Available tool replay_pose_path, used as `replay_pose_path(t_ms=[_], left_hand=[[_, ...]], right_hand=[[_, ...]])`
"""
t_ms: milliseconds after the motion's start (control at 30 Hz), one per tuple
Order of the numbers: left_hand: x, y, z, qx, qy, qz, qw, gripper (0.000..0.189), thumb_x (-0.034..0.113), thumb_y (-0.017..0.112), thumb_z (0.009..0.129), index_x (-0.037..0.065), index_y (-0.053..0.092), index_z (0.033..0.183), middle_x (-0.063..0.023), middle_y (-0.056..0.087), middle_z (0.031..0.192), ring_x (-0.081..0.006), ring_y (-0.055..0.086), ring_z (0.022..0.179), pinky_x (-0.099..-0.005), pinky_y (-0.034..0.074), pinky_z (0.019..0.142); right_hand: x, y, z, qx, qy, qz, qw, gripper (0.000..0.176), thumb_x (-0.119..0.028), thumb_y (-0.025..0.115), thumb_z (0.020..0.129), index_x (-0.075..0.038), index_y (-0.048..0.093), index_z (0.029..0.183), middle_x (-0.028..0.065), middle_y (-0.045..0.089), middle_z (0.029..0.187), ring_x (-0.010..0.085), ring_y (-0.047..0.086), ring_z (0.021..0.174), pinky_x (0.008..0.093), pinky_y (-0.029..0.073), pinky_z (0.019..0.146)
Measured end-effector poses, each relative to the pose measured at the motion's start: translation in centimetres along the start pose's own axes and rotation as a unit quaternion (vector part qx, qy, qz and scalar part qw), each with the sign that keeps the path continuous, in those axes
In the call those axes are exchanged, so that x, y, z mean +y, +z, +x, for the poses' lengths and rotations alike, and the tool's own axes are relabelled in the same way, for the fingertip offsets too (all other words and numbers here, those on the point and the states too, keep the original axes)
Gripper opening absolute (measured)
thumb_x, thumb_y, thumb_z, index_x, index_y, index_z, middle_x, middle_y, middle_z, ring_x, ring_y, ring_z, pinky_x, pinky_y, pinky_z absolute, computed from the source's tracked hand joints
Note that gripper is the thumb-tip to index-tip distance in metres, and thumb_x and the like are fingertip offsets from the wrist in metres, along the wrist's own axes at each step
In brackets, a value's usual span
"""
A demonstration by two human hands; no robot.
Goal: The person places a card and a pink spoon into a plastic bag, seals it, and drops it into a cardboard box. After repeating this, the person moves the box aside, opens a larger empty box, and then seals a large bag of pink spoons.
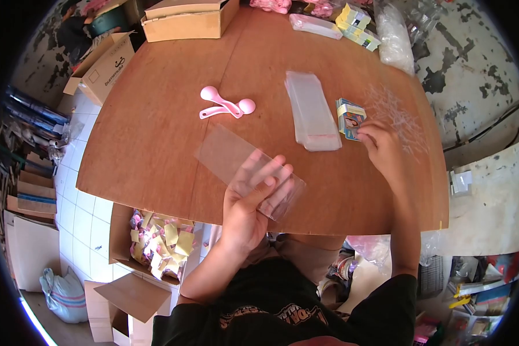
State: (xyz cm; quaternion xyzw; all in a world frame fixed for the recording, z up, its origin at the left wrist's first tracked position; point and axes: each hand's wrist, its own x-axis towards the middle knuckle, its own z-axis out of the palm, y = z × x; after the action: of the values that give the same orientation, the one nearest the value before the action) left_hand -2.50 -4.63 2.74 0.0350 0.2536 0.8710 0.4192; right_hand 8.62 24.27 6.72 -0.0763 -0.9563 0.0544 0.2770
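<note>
A clear plastic bag (219, 151) lies across my left hand (251, 202), its thumb pressing it against the fingers. The bag slants up and left over the table. At the right, my right hand (382, 145) pinches the lower edge of a printed card (352, 122) on a small banded stack. Left of that stack is a pile of clear plastic bags (312, 112). Two pink measuring spoons (228, 107) lie crossed beyond my left hand.
Thin clear strips (402, 118) are scattered at the table's right side. Cardboard boxes (181, 26) and yellow packs (356, 26) stand at the far edge. Below the left edge, an open carton (120, 236) holds many small pink-and-yellow packets. The wooden table (138, 150) has rounded sides.
</note>
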Motion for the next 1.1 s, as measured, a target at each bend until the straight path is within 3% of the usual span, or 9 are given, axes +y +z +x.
replay_pose_path(t_ms=[33,100,233,300,400,467,633,900,1100], left_hand=[[0.1,-0.1,0.1,0.0,0.0,0.0,1.0,0.057,-0.003,0.053,0.092,-0.002,0.027,0.143,-0.022,0.049,0.134,-0.0307,0.055,0.121,-0.043,0.049,0.102],[0.2,-0.5,0.3,0.007,0.035,-0.015,0.999,0.063,-0.004,0.056,0.091,-0.004,0.022,0.145,-0.0248,0.05,0.132,-0.033,0.056,0.119,-0.039,0.052,0.098],[0.7,-0.9,0.9,0.019,0.06,-0.013,0.998,0.069,-0.005,0.057,0.091,-0.004,0.017,0.147,-0.0258,0.049,0.131,-0.0319,0.057,0.118,-0.037,0.054,0.095],[0.8,-0.6,1.1,0.025,0.063,-0.039,0.997,0.072,-0.005,0.058,0.091,-0.004,0.014,0.148,-0.0255,0.049,0.132,-0.0306,0.057,0.118,-0.0367,0.053,0.096],[0.7,-0.7,1.5,0.012,0.071,-0.046,0.996,0.074,-0.004,0.059,0.091,-0.004,0.013,0.148,-0.0241,0.048,0.133,-0.0292,0.057,0.118,-0.0365,0.053,0.096],[0.8,-0.5,1.4,0.016,0.072,-0.015,0.997,0.069,-0.002,0.057,0.092,-0.003,0.016,0.148,-0.0231,0.048,0.134,-0.028,0.056,0.12,-0.0371,0.051,0.099],[0.5,-0.4,1.3,0.018,0.079,-0.013,0.997,0.061,0.0,0.054,0.093,0.0,0.024,0.146,-0.0213,0.048,0.136,-0.0261,0.053,0.124,-0.0383,0.047,0.104],[0.5,0.2,1.2,0.031,0.09,-0.063,0.993,0.064,-0.001,0.055,0.093,0.0,0.02,0.147,-0.0203,0.049,0.136,-0.0256,0.052,0.125,-0.0353,0.047,0.102],[0.2,0.1,1.3,0.034,0.097,-0.058,0.993,0.061,-0.001,0.054,0.094,0.0,0.022,0.146,-0.0208,0.049,0.136,-0.0249,0.052,0.125,-0.0358,0.047,0.102]], right_hand=[[-0.8,-0.5,-0.1,0.0,0.0,0.0,1.0,0.015,-0.006,0.07,0.079,0.0,0.067,0.093,0.0139,0.067,0.086,0.0338,0.063,0.074,0.0387,0.051,0.067],[-3.6,-1.7,-0.8,0.092,0.136,-0.056,0.985,0.01,-0.006,0.068,0.085,0.0,0.066,0.092,0.0134,0.066,0.079,0.0249,0.065,0.066,0.0344,0.049,0.06],[-8.4,-2.7,-3.5,0.084,0.255,0.016,0.963,0.008,-0.007,0.063,0.091,0.001,0.065,0.091,0.012,0.067,0.077,0.0155,0.066,0.063,0.0274,0.05,0.057],[-10.3,-1.4,-5.4,0.129,0.297,0.315,0.892,0.013,-0.008,0.059,0.094,0.003,0.065,0.094,0.0115,0.068,0.079,0.0121,0.066,0.067,0.0246,0.052,0.062],[-12.2,0.4,-7.6,0.134,0.311,0.484,0.807,0.013,-0.006,0.061,0.093,0.005,0.065,0.098,0.0078,0.069,0.086,0.0118,0.066,0.075,0.0242,0.052,0.067],[-13.6,3.0,-8.5,0.188,0.313,0.482,0.796,0.012,-0.006,0.064,0.091,0.004,0.066,0.098,0.0055,0.069,0.088,0.0076,0.062,0.075,0.0199,0.047,0.066],[-16.8,4.4,-7.6,0.266,0.271,0.489,0.785,0.014,-0.002,0.069,0.088,0.005,0.064,0.1,0.0086,0.069,0.088,0.0055,0.06,0.076,0.0169,0.044,0.064],[-18.7,5.3,-7.5,0.24,0.243,0.394,0.853,0.016,0.001,0.068,0.087,0.007,0.064,0.101,0.0121,0.069,0.09,0.0084,0.063,0.079,0.019,0.049,0.066],[-18.8,5.9,-7.3,0.277,0.242,0.386,0.846,0.016,-0.003,0.065,0.09,0.007,0.062,0.102,0.0122,0.069,0.087,0.01,0.064,0.075,0.0194,0.049,0.065]])
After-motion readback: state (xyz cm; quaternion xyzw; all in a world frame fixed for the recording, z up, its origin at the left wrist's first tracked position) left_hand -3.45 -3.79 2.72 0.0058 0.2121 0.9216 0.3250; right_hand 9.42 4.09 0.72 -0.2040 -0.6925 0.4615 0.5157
